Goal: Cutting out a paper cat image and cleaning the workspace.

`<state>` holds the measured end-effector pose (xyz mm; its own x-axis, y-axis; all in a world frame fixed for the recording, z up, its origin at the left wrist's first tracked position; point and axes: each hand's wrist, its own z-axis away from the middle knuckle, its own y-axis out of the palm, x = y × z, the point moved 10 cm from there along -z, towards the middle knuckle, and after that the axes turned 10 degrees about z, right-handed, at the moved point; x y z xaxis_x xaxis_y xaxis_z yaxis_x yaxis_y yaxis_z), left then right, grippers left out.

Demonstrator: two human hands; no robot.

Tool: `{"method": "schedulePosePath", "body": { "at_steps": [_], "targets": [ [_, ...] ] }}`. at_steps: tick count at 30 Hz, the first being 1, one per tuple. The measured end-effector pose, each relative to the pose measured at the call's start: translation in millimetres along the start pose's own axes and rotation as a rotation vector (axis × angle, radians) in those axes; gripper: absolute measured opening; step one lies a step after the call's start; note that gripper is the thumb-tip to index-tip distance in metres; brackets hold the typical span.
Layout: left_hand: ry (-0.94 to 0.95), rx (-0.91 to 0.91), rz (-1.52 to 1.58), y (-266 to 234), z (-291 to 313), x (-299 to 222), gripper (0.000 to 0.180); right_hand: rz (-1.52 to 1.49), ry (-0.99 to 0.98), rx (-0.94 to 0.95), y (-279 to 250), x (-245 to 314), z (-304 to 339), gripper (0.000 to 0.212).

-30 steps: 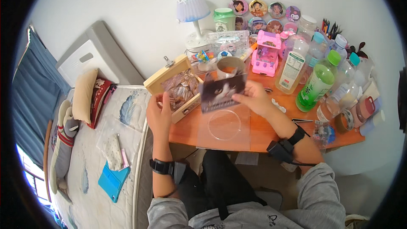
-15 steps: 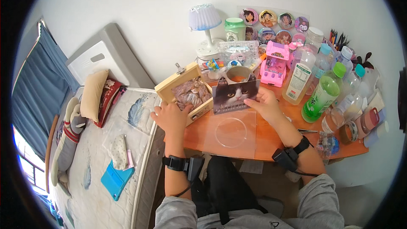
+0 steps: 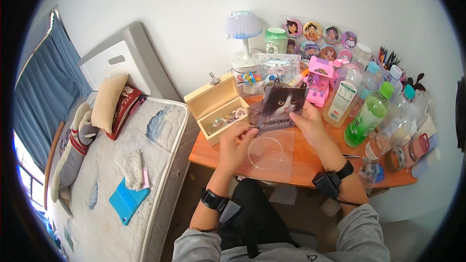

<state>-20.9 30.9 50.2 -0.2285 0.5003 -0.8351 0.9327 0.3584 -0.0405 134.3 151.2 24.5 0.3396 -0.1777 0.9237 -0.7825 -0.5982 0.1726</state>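
Note:
My right hand (image 3: 310,125) grips the right edge of a picture card with a black-and-white cat (image 3: 284,103), held upright above the desk. My left hand (image 3: 236,145) has its thumb and fingers pinched at the lower corner of a brownish-grey picture card (image 3: 254,114), which sits at the left of the cat card and is partly hidden by it. Just left of these cards stands a wooden box (image 3: 209,122), its lid raised, with small round and beaded pieces inside. Beneath my hands a clear sheet with a round ring mark (image 3: 265,153) lies on the desk.
Several bottles, one green (image 3: 367,116), crowd the right of the desk (image 3: 315,169). Behind the cards are a pink toy machine (image 3: 320,80), a lamp (image 3: 243,26) and round badges (image 3: 312,31). A bed (image 3: 121,165) with a blue tablet case (image 3: 128,201) is at left.
My left hand has moved right from the box, bringing the brownish-grey card out beside the cat card. Small pieces inside the box now show. The cat card has tilted and shifted slightly right.

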Motion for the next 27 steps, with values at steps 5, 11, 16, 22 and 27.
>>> {"method": "schedulePosePath", "body": {
  "at_steps": [5, 11, 16, 22, 27],
  "targets": [
    [-0.005, 0.142, -0.045, 18, 5, 6, 0.013, -0.042, 0.077, 0.052, -1, 0, 0, 0.044],
    [0.159, -0.064, -0.461, -32, -4, -22, 0.023, 0.070, -0.067, 0.027, 4, 7, 0, 0.044],
    [0.179, -0.236, -0.939, -76, 16, -4, 0.031, 0.147, 0.091, 0.225, 24, -24, 1, 0.041],
    [-0.105, -0.003, -0.568, -88, 5, 43, 0.029, 0.264, 0.105, 0.105, -2, -23, -1, 0.034],
    [-0.015, -0.052, -0.178, -91, 5, 44, 0.058, 0.049, 0.044, -0.102, -12, 1, -7, 0.031]
  ]
}}
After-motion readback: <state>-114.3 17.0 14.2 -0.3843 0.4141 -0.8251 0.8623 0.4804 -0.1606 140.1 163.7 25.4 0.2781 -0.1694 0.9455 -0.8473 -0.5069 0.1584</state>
